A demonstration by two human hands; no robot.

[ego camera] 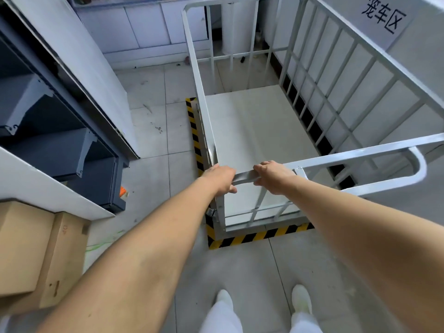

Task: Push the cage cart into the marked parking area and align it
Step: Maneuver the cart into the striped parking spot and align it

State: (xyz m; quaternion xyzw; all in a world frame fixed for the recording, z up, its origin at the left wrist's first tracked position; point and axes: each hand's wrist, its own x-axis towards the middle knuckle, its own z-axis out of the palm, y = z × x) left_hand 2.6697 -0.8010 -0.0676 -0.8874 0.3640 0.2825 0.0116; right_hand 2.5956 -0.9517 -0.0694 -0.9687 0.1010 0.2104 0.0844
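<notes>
A white metal cage cart (341, 82) with barred sides and a pale floor panel stands in front of me, empty. It sits inside a rectangle of yellow-and-black floor tape (259, 237), whose near and left strips show just outside the cart's base. My left hand (222, 179) and my right hand (271, 175) both grip the cart's near top rail, close together near its left corner. The cart's right side runs along a white wall carrying a sign (384, 16) with black characters.
Dark grey shelving (55, 131) with a white side panel stands to the left. A cardboard box (40, 253) sits at the lower left under a white ledge. White cabinets (149, 27) line the back wall. My white shoes (301, 299) stand on grey tiles.
</notes>
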